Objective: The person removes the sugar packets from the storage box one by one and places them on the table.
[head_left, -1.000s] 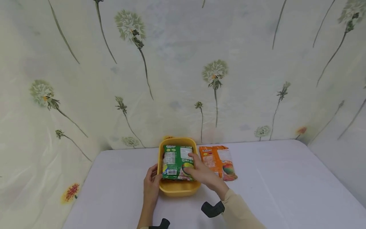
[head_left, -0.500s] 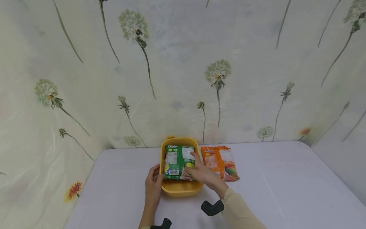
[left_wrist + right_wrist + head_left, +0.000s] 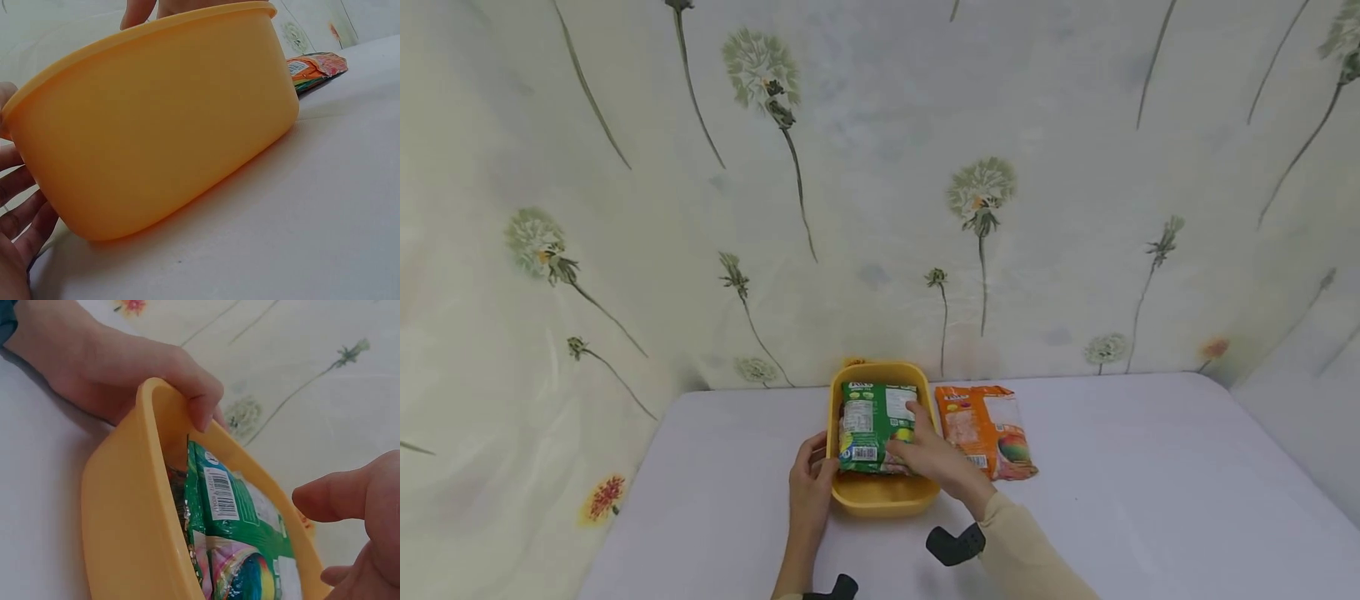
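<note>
Left hand (image 3: pixel 811 492) grips the yellow tub (image 3: pixel 880 493) at its left rim, thumb hooked over the edge. Right hand (image 3: pixel 934 457) rests relaxed fingers on the green packet (image 3: pixel 868 423) — inside the tub. Orange packet (image 3: pixel 988 429) lies just right; white table (image 3: pixel 1150 500) open beyond.

The head view looks down from far; both wrist views sit very near (almost touching) the yellow tub (image 3: pixel 880 492), which all share.
</note>
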Tool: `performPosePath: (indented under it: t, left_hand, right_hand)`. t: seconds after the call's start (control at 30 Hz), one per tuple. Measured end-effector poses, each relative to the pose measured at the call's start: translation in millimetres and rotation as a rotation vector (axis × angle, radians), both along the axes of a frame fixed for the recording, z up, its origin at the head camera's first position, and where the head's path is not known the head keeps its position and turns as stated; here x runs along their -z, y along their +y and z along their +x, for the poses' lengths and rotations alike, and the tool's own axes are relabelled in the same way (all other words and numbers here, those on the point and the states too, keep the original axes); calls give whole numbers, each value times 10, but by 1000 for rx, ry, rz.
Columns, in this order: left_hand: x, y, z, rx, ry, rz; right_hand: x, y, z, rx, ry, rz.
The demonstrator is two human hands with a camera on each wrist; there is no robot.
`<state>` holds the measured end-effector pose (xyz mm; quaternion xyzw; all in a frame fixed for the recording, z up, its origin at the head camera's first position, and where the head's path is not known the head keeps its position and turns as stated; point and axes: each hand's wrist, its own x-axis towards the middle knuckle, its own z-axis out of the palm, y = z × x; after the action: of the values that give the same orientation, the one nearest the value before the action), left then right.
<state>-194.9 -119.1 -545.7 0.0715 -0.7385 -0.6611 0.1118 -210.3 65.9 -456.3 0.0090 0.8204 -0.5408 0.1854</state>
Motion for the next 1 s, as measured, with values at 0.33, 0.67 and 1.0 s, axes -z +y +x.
performPosePath:
  t: [0.33, 0.67, 1.0]
  left_hand:
    - [-139, 9, 53, 16, 2, -2]
    - [-350, 64, 185, 25, -1, -26]
    - [-341, 35, 172, 20, -11, -43]
  right_hand:
    - [16, 40, -66, 38, -55, -109]
    - [135, 117, -116, 77, -153, -401]
    - [98, 140, -94, 91, -191, -539]
